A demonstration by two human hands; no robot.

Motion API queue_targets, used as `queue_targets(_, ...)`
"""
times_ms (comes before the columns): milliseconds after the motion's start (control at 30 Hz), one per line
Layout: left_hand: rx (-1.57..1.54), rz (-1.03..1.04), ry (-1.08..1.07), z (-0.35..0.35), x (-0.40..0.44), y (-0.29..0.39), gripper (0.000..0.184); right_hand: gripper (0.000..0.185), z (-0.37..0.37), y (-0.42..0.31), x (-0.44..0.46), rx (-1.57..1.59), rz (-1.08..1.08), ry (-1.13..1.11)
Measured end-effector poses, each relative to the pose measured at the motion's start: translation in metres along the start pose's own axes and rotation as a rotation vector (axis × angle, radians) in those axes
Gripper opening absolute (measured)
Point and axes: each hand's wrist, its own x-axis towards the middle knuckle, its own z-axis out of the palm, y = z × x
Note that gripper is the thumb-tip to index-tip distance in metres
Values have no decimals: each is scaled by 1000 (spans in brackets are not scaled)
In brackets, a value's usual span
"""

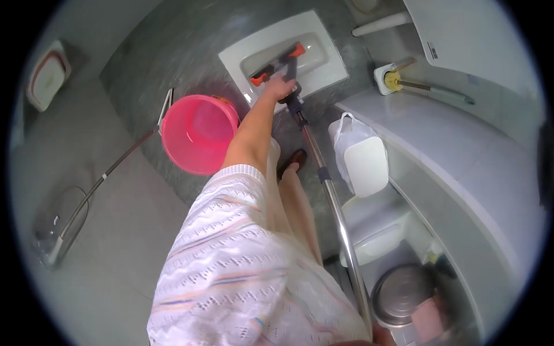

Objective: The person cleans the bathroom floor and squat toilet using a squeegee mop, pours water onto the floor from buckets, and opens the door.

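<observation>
My left hand [280, 87] reaches forward and down, its fingers closed around the lower part of a mop [314, 147], close to the head. Dark with orange ends, the mop head [277, 62] is over a white basin [340, 66] set into the floor; I cannot tell whether it touches the bowl. The long metal pole slants back toward me along my right side. At the bottom edge, my right hand [382, 335] closes around the pole's near end, mostly cut off by the frame. A pink bucket [196, 134] stands left of my left forearm.
A long-handled tool [109, 169] leans at the left wall. On the right are a lidded white bin [366, 165], a low ledge [438, 127], a brush in a holder [392, 81] and a round metal lid [404, 294]. My shoe [295, 160] is below the basin.
</observation>
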Motion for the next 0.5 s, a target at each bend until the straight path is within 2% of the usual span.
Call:
queue_targets(33, -55, -20, -94, 0, 5, 3, 66, 49, -1, -1, -7, -71, 55, -9)
queue_targets(100, -165, -65, -282, -10, 8, 13, 60, 44, -21, -53, -27, 224, -3, -5)
queue_targets(133, -96, -21, -192, -8, 4, 15, 53, 42, -32, -74, -29, 370, -32, -7)
queue_targets(233, -78, -76, 153, -12, -2, 22, 51, 33, -37, -90, 6, 499, -65, -42)
queue_targets(333, -102, -94, 134, -32, -36, 46, 46, 24, -32, -96, 53, 604, -107, -54)
queue_targets(500, -125, -116, 163, -9, -97, 55, 36, 18, -33, -110, 96, 730, -5, -95)
